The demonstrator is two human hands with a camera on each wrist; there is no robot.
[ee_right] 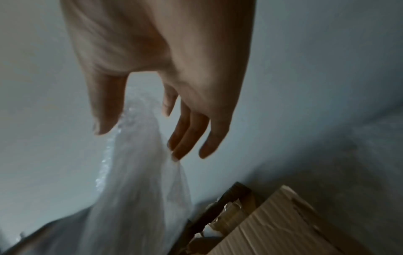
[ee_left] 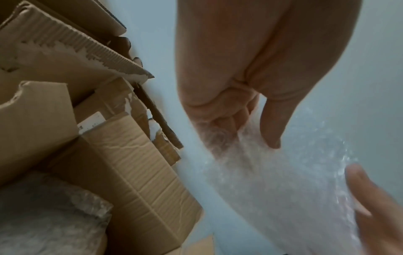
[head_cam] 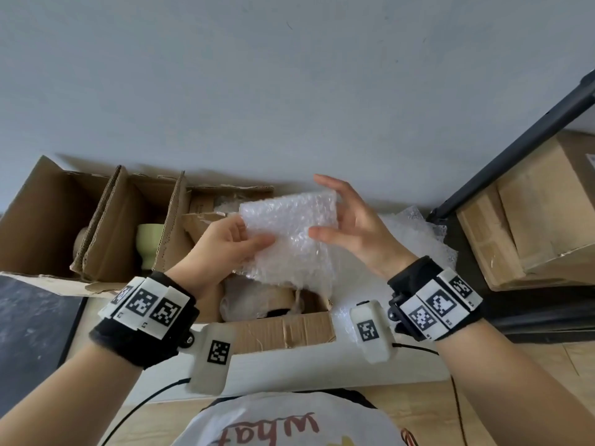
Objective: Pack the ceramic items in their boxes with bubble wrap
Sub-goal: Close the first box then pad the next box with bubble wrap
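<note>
A sheet of bubble wrap (head_cam: 289, 233) is held up above the open front box (head_cam: 283, 329). My left hand (head_cam: 254, 243) pinches its left edge, thumb in front and fingers behind. The wrap (ee_left: 272, 181) runs out from between that thumb and those fingers (ee_left: 248, 134) in the left wrist view. My right hand (head_cam: 325, 207) is at the right edge with straight, spread fingers, the wrap (ee_right: 135, 189) passing loosely between thumb and fingers (ee_right: 144, 136). A pale green ceramic cup (head_cam: 149, 243) stands in a box compartment at the left. Inside the front box lies a wrapped bundle (head_cam: 244, 300).
A large torn cardboard box (head_cam: 48, 220) with dividers stands at the left against the wall. More loose bubble wrap (head_cam: 415, 233) lies to the right. Stacked cartons (head_cam: 531, 214) and a black metal bar (head_cam: 515, 149) stand at the far right. A dark surface (head_cam: 32, 323) is at the left.
</note>
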